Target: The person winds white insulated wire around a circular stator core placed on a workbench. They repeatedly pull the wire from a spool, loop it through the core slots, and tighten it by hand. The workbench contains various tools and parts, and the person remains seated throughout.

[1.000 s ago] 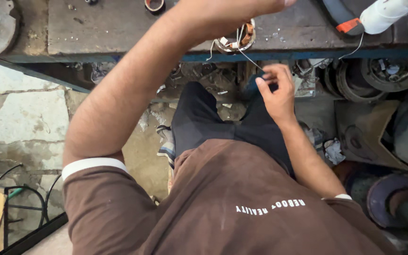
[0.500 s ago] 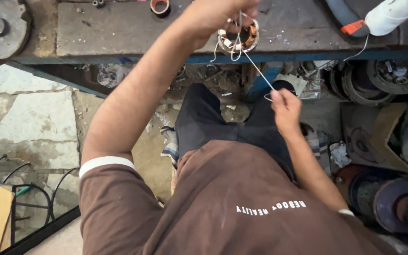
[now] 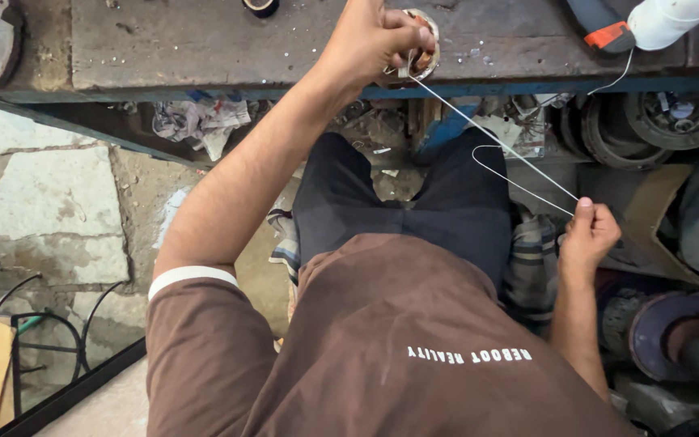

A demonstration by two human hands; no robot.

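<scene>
l hand (image 3: 370, 40) gripping small wound coil (image 3: 422, 36) at bench edge (image 3: 204, 89); r hand (image 3: 588, 235) pinching white thread (image 3: 487, 129), pulling taut over lap.

We look down on a worn grey workbench (image 3: 204, 40) edged in blue metal, cracked stone paving (image 3: 42, 210) below it at left, and a clutter of round metal parts (image 3: 657, 121) heaped at right, in daylight.

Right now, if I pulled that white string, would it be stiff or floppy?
Probably floppy: the string runs straight only where it is stretched between the left hand and the right hand, and a slack loop curves beside it. It looks thin, so likely very light, and perhaps easy to tangle.
</scene>
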